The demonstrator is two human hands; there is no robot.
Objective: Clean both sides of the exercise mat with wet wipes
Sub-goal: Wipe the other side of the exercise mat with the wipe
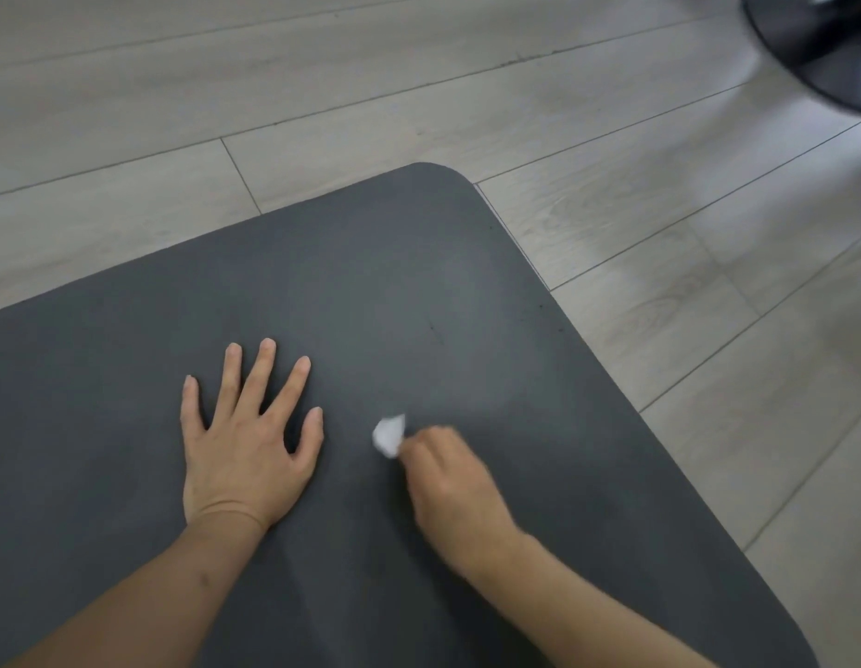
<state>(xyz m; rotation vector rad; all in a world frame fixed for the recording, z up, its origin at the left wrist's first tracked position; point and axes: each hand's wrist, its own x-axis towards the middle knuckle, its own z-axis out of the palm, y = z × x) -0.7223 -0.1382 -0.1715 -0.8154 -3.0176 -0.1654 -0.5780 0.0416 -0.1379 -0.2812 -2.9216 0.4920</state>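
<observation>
Dark grey foam fills the lower part of the frame: the exercise mat (370,282) lies flat on the pale wood-look floor (707,306), its rounded corner reaching toward the upper middle. The person's left hand (245,441) is spread flat on the mat at lower left, fingers straight and splayed, apparently steadying it. Just to its right, the right hand (447,479) is curled around a small bunched white wet wipe (389,433), a bit of which pokes out past the fingers and meets the mat surface; the hand is blurred, so I would judge it to be mid-stroke. A faintly lighter, hazy patch shows on the mat toward the right of the wipe, which may be dampness from wiping or only reflected light; I cannot tell which. From what lies here, the work is on the face now turned up, near this corner. Whether this is the first or second face cannot be told, and the mat runs out of view at the left and bottom. At the upper right, the dark round base of some stand (823,45) sits on the floor, well apart from the mat.
</observation>
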